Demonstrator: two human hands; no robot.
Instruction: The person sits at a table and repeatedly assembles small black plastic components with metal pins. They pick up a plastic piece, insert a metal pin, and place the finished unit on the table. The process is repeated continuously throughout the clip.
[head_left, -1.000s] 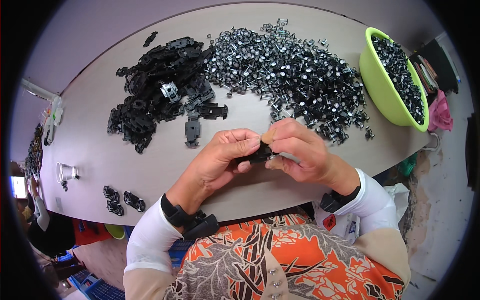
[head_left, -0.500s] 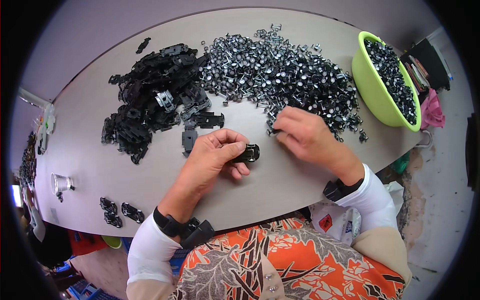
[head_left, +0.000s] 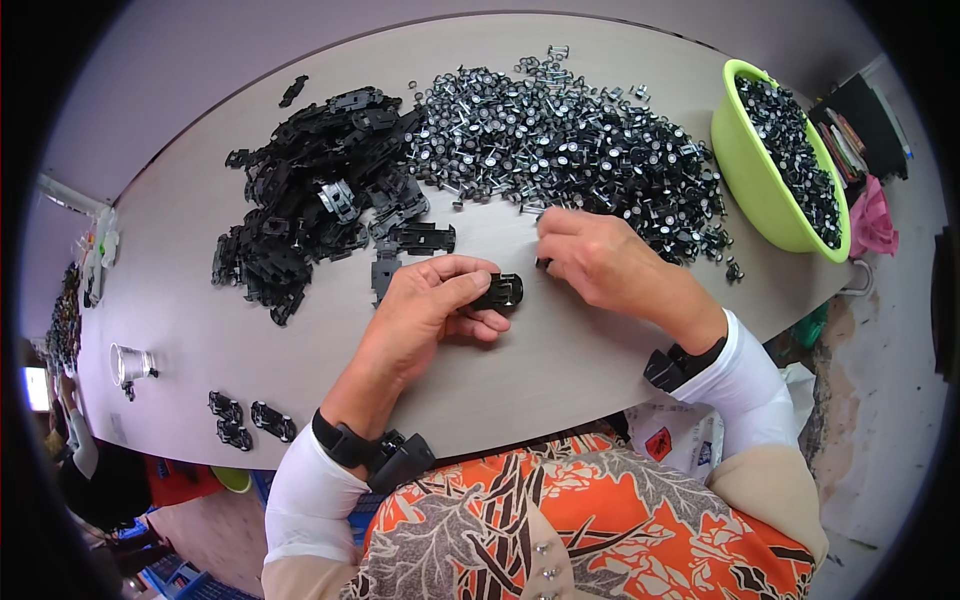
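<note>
We see the left hand (head_left: 425,305) with fingers closed around a small black plastic chassis (head_left: 500,291) above the counter (head_left: 560,350). At three o'clock from it, the right hand (head_left: 600,260) pinches a small wheel part (head_left: 543,263); its fingers are nearly closed, at the edge of the wheel pile (head_left: 570,150).
</note>
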